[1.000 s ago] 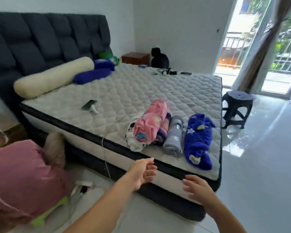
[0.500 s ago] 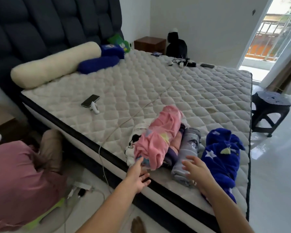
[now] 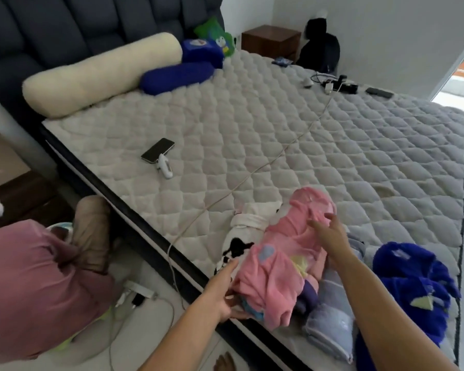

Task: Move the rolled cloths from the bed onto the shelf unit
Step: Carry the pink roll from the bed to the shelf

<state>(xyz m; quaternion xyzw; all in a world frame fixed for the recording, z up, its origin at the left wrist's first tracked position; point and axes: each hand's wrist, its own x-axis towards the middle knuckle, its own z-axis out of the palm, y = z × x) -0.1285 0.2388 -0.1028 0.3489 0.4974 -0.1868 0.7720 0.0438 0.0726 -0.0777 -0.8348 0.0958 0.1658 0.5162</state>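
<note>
On the quilted bed (image 3: 279,135), near its front edge, the pink rolled cloth (image 3: 284,253) lies between the left hand (image 3: 223,293), fingers curling under its end, and the flat, open right hand (image 3: 330,234); best scoop from below to keep it rolled.

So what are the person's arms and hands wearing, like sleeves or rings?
Nothing that shows. Both forearms are bare right down to the bottom edge of the picture, with no sleeves or cuffs. The left hand and right hand have no gloves, and no watch, bracelet or ring is visible.
</note>
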